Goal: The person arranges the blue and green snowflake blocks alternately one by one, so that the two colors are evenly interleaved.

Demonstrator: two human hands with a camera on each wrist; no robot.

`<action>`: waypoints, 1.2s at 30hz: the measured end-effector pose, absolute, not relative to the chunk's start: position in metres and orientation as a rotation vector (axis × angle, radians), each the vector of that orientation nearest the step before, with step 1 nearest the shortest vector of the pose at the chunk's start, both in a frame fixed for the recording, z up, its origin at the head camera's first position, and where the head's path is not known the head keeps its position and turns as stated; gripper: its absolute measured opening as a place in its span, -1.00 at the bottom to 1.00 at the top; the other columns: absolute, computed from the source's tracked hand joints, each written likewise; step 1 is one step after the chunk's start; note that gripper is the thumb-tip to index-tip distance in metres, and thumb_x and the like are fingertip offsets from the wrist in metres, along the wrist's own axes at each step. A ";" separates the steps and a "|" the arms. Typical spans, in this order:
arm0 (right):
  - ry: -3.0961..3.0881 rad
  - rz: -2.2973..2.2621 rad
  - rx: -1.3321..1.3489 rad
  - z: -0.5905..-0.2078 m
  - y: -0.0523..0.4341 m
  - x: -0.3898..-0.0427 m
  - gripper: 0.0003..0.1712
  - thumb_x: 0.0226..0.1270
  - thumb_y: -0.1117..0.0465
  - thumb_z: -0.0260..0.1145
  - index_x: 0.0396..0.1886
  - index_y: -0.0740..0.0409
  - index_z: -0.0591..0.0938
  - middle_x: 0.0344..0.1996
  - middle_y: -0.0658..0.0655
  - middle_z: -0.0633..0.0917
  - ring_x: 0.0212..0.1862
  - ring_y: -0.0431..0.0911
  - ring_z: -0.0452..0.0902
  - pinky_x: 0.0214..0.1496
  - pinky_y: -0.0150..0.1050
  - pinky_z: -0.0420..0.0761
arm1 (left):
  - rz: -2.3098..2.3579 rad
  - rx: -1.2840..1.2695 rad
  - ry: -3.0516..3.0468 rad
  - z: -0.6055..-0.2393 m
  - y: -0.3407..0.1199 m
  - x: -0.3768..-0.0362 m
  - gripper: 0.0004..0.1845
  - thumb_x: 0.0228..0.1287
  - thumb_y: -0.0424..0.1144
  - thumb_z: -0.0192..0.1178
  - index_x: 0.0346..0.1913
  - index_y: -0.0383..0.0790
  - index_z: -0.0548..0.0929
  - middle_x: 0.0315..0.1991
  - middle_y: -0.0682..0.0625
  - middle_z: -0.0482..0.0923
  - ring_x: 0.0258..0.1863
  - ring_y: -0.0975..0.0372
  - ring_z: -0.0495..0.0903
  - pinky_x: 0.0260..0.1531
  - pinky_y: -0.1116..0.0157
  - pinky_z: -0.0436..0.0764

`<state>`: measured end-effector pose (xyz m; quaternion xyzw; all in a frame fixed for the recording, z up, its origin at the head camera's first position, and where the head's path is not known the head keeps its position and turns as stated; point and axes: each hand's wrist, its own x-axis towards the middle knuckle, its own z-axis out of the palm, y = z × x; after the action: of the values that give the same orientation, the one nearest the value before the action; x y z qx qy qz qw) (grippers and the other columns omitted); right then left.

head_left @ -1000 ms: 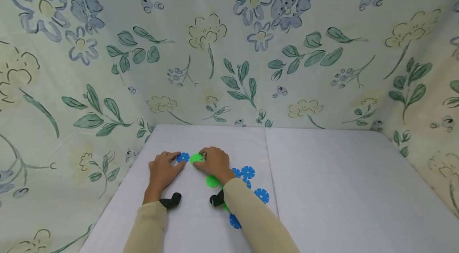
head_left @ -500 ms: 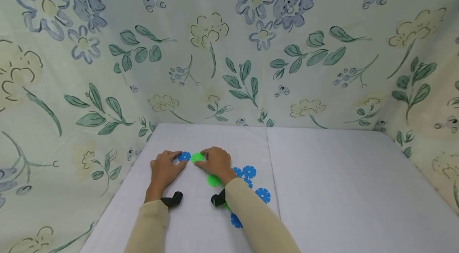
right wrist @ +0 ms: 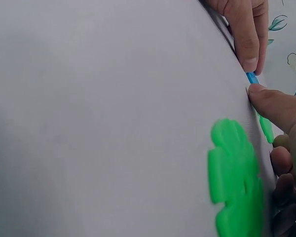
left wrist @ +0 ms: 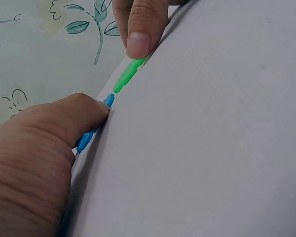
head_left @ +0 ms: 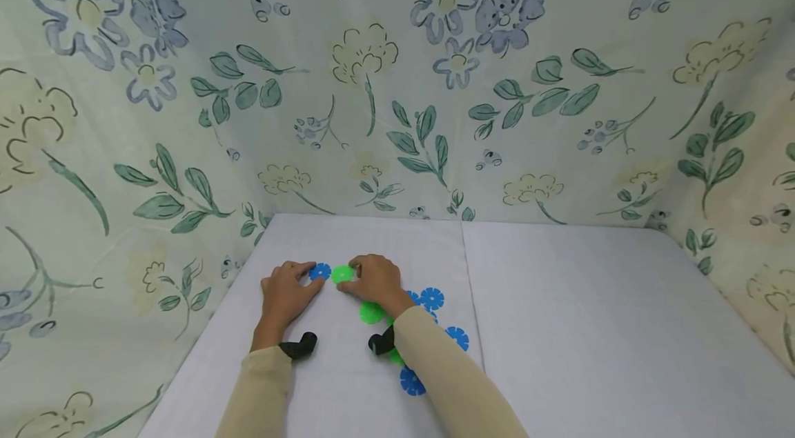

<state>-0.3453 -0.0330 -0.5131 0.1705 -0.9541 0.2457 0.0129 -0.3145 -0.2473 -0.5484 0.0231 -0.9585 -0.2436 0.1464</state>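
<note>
Coloured bright blue on the notched disc (head_left: 319, 272) at the left hand (head_left: 286, 293), vivid green on the scalloped disc (head_left: 342, 275) at the right hand (head_left: 379, 283). Plain green again on the nearer round disc (head_left: 371, 313), plain blue on the petal-edged loose discs (head_left: 432, 299). Beige along both sleeves (head_left: 456, 369), black on the wrist fittings (head_left: 299, 345). White with a faint lilac tinge across the desk (head_left: 590, 327). Patterned over pale cream on the hanging cloth (head_left: 559, 162), with blue-violet flowers (head_left: 446, 1), yellow at their centres, soft yellow blooms (head_left: 364, 53) outlined in dark strokes, green leafy sprigs (head_left: 246, 94) and bluish berries (head_left: 598, 138).
</note>
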 end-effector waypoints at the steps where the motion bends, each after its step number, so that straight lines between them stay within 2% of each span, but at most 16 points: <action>1: -2.977 0.769 0.533 -0.512 -0.032 -0.345 -0.29 0.07 -0.36 0.46 0.17 -0.13 0.69 -0.44 -0.20 0.63 -0.31 -0.25 0.52 -0.30 -0.30 0.47 | -0.700 0.070 -2.762 -0.548 -0.247 -0.315 -0.45 0.22 0.16 0.31 0.24 0.05 0.65 0.08 -0.12 0.62 0.07 -0.01 0.53 -0.01 -0.06 0.27; 5: -2.985 0.792 0.545 -0.508 -0.029 -0.345 -0.28 0.10 -0.34 0.45 0.20 -0.11 0.66 -0.42 -0.16 0.63 -0.30 -0.23 0.50 -0.30 -0.29 0.47 | -0.691 0.081 -2.771 -0.548 -0.246 -0.315 -0.45 0.23 0.16 0.31 0.25 0.05 0.65 0.09 -0.12 0.62 0.08 -0.02 0.53 -0.01 -0.06 0.26; 13: -2.925 0.729 0.643 -0.493 -0.026 -0.340 -0.39 0.19 -0.27 0.43 0.19 -0.16 0.67 -0.27 -0.11 0.71 -0.24 -0.22 0.56 -0.25 -0.30 0.54 | -0.673 0.089 -2.759 -0.548 -0.247 -0.312 -0.44 0.23 0.17 0.31 0.23 0.03 0.66 0.06 -0.13 0.63 0.07 -0.03 0.54 -0.02 -0.07 0.27; 25: -2.807 0.692 0.718 -0.454 -0.011 -0.317 -0.44 0.26 -0.26 0.38 0.19 -0.16 0.66 -0.19 -0.09 0.73 -0.25 -0.22 0.59 -0.34 -0.36 0.50 | -0.672 0.053 -2.745 -0.547 -0.245 -0.314 -0.45 0.24 0.15 0.30 0.23 0.00 0.66 0.06 -0.14 0.63 0.04 -0.03 0.54 -0.07 -0.05 0.27; 30: -2.761 0.723 0.734 -0.449 0.002 -0.303 -0.47 0.28 -0.26 0.36 0.18 -0.19 0.67 -0.20 -0.12 0.73 -0.32 -0.27 0.56 -0.38 -0.39 0.48 | -0.669 0.049 -2.746 -0.546 -0.244 -0.315 -0.44 0.23 0.16 0.30 0.24 0.01 0.65 0.06 -0.15 0.63 0.04 -0.03 0.53 -0.08 -0.04 0.26; 36: -2.682 0.833 0.767 -0.439 0.019 -0.285 -0.51 0.27 -0.22 0.39 0.14 -0.18 0.70 -0.21 -0.06 0.74 -0.43 -0.32 0.48 -0.45 -0.41 0.46 | -0.685 0.060 -2.755 -0.545 -0.245 -0.313 -0.44 0.24 0.16 0.29 0.25 0.00 0.64 0.09 -0.16 0.62 0.07 -0.05 0.52 -0.06 -0.05 0.26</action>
<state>-0.2847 0.0193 -0.4386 0.2616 -0.9152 0.2843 0.1149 -0.3130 -0.2452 -0.5445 0.0210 -0.9592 -0.2385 0.1504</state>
